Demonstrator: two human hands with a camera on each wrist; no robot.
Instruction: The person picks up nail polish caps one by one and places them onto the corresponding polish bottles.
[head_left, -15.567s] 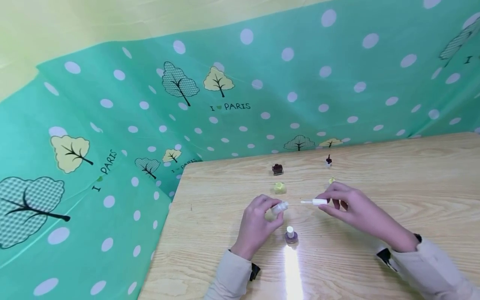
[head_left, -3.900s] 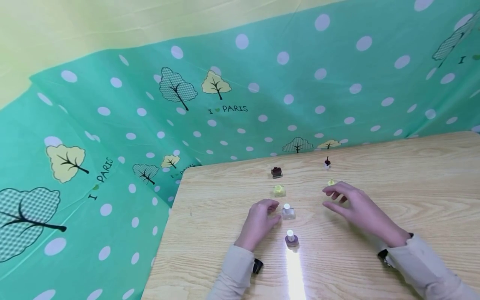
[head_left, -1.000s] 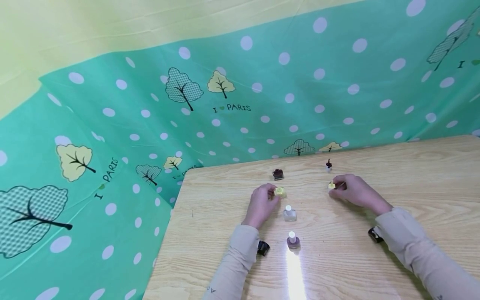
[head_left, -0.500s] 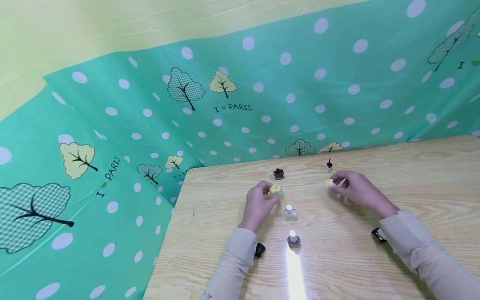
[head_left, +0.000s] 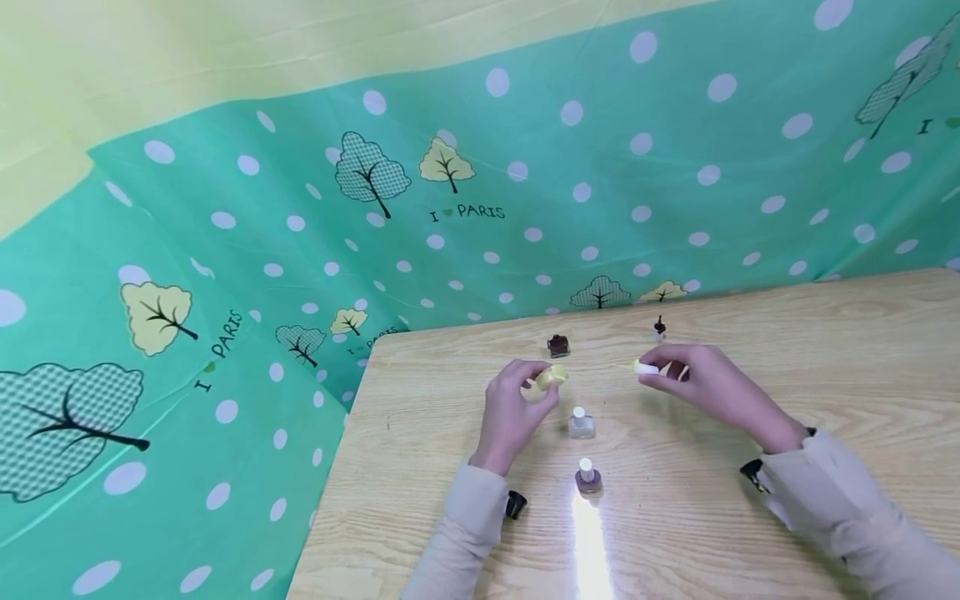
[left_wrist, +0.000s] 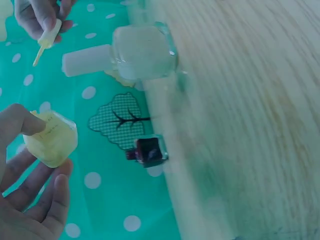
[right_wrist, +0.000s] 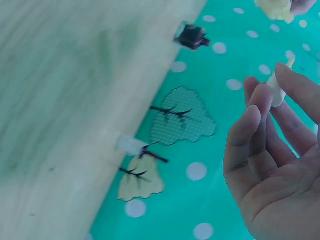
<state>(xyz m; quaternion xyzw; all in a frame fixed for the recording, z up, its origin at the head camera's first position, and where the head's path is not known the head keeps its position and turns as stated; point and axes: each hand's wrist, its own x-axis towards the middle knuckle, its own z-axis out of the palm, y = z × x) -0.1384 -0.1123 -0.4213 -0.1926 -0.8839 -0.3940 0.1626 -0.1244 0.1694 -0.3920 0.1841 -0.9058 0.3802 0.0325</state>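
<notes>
Lifted and tipped since a second earlier, the yellow bottle (head_left: 551, 378) was clamped in the fingers of the left hand (head_left: 513, 412), its neck turned toward the right hand (head_left: 701, 383). The right fingers pinched a white cap (head_left: 647, 368), its brush (left_wrist: 36, 56) pointing toward the bottle but apart from it. On the near side of the left fingers stood a clear bottle (head_left: 581, 426), then a purple bottle (head_left: 588, 479); on their far side, a dark red bottle (head_left: 558, 346).

Four small bottles (head_left: 551, 377) (head_left: 558, 346) (head_left: 581, 427) (head_left: 588, 479), two loose brush caps (head_left: 647, 369) (head_left: 658, 332), two hands (head_left: 513, 412) (head_left: 705, 381)
</notes>
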